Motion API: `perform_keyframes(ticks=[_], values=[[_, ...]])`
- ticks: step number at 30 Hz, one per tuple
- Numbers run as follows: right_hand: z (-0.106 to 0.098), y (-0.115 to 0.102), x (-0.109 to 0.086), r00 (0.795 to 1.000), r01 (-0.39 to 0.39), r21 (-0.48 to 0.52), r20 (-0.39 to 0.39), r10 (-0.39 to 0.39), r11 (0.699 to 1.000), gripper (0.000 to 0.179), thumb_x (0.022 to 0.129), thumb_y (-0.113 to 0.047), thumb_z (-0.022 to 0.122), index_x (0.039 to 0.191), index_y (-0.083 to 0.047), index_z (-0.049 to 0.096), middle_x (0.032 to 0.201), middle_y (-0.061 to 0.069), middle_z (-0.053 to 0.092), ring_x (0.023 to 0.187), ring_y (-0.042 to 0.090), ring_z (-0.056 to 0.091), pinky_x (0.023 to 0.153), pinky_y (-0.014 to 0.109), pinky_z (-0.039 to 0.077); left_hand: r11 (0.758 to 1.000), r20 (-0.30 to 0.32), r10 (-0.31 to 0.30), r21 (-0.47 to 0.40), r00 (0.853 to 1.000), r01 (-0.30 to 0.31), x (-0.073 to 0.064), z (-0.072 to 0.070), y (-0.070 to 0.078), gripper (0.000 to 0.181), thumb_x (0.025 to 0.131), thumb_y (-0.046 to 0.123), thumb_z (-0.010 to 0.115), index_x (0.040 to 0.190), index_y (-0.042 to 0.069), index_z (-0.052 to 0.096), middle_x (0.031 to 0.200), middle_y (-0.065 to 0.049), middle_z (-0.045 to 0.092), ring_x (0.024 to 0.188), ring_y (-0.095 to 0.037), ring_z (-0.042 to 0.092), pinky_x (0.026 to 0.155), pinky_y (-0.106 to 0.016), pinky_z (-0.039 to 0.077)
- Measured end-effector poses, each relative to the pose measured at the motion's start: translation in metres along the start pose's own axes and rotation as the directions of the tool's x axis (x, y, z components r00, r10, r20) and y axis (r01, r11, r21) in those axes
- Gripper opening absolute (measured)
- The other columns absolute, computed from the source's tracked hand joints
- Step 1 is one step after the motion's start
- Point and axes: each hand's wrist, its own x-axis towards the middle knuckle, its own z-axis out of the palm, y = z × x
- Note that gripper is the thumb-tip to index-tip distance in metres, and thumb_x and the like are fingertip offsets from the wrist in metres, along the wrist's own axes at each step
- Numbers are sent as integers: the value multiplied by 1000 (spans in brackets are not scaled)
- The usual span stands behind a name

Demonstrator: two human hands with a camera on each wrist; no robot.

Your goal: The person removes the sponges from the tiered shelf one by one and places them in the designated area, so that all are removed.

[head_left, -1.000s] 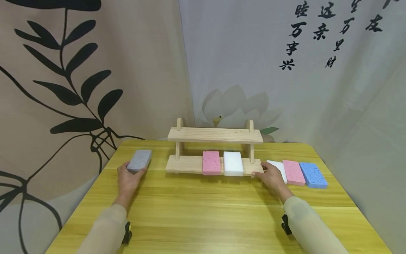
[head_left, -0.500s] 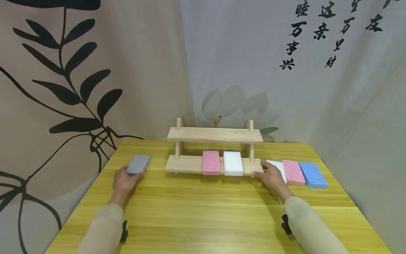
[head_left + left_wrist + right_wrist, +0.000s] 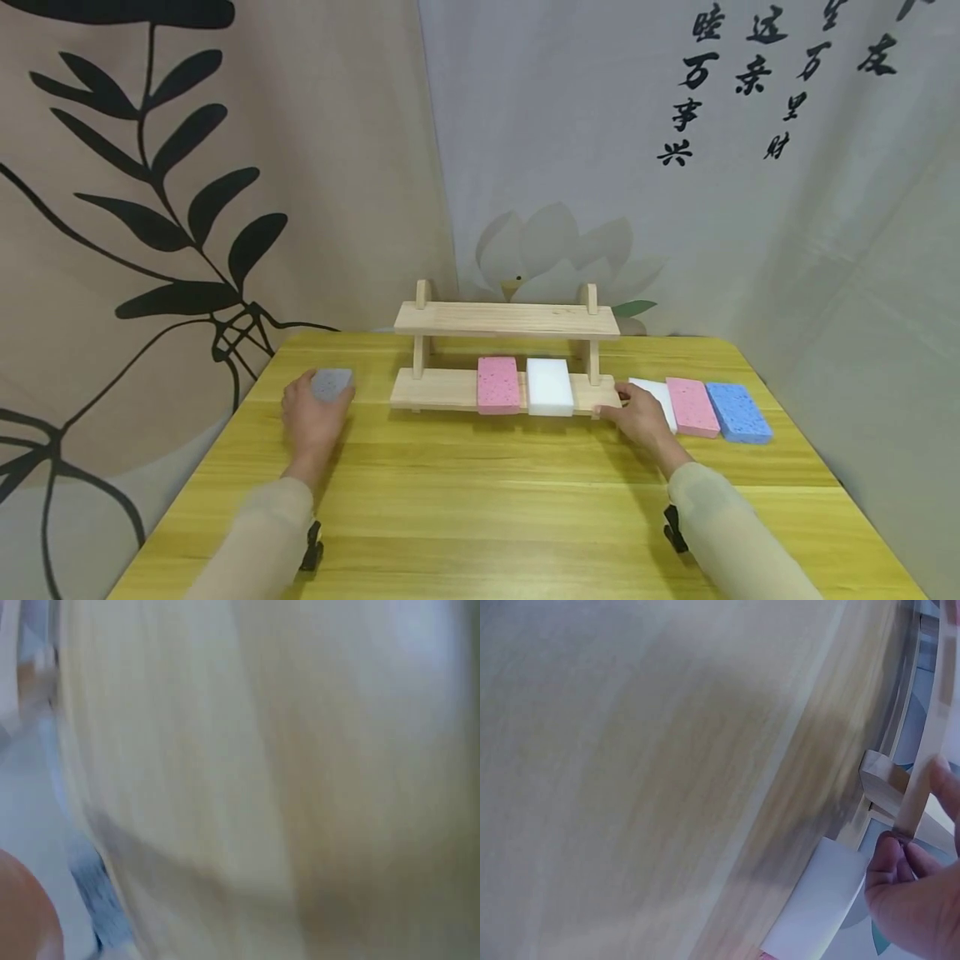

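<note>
At the left of the table my left hand [image 3: 313, 421] holds a grey sponge [image 3: 332, 383], fingers along its left side and thumb by its right. The hand hides the sponge's near part. In the blurred left wrist view, part of the grey sponge [image 3: 101, 900] shows beside a fingertip [image 3: 26, 915]. My right hand [image 3: 641, 417] grips the right end of the lower board [image 3: 442, 390] of a two-tier wooden rack, as the right wrist view also shows. A pink sponge [image 3: 498, 386] and a white sponge [image 3: 550, 387] lie side by side on that board.
The rack's upper board [image 3: 506, 319] bears nothing. Right of the rack, a white sponge [image 3: 660, 398], a pink sponge [image 3: 693, 407] and a blue sponge [image 3: 738, 413] lie in a row on the wooden table [image 3: 480, 500]. A printed curtain [image 3: 345, 167] hangs close behind.
My left hand first drew slightly back and left with the grey sponge, then shifted right and turned, covering more of it. My right hand has stayed on the board's end.
</note>
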Motion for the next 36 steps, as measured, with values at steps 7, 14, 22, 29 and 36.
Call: perform_keyframes(ticks=[7, 14, 22, 29, 36], values=[[1, -1, 2, 1000, 12, -14, -3, -12, 1000, 70, 92, -28, 71, 141, 13, 43, 133, 30, 53, 115, 39, 54, 96, 52, 44, 978, -39, 84, -190, 996, -90, -27, 31, 48, 72, 91, 36, 72, 142, -2, 40, 138, -21, 40, 128, -39, 36, 106, -54, 30], [1, 1, 3, 1000, 3, -9, -10, -3, 1000, 71, 91, -28, 72, 142, 12, 43, 132, 29, 54, 115, 37, 54, 97, 51, 44, 944, 62, 116, -317, 991, -91, -69, 75, 97, 71, 90, 33, 74, 141, -3, 40, 133, -21, 45, 123, -36, 43, 103, -47, 36], [-1, 1, 0, 1000, 15, -14, -3, -15, 1000, 71, 93, -28, 71, 142, 13, 42, 133, 31, 52, 116, 39, 53, 97, 53, 44, 953, 102, 66, -302, 993, -32, -123, 120, 139, 87, 80, 39, 83, 143, 0, 38, 133, -17, 46, 123, -32, 44, 104, -46, 38], [-2, 1, -1, 1000, 13, -9, -3, -13, 1000, 69, 93, -26, 71, 141, 14, 42, 134, 32, 52, 117, 39, 53, 99, 53, 43, 977, 44, -9, -211, 999, 18, -140, 148, 151, 95, 72, 44, 88, 141, 0, 41, 133, -18, 45, 124, -33, 43, 105, -46, 37], [-1, 0, -1, 1000, 27, -19, -3, -27, 999, 70, 93, -28, 71, 141, 15, 42, 133, 33, 52, 118, 41, 53, 99, 53, 43, 991, -1, -13, -132, 1000, 13, -139, 162, 149, 97, 67, 47, 90, 137, 0, 43, 130, -18, 47, 119, -33, 45, 103, -45, 38]])
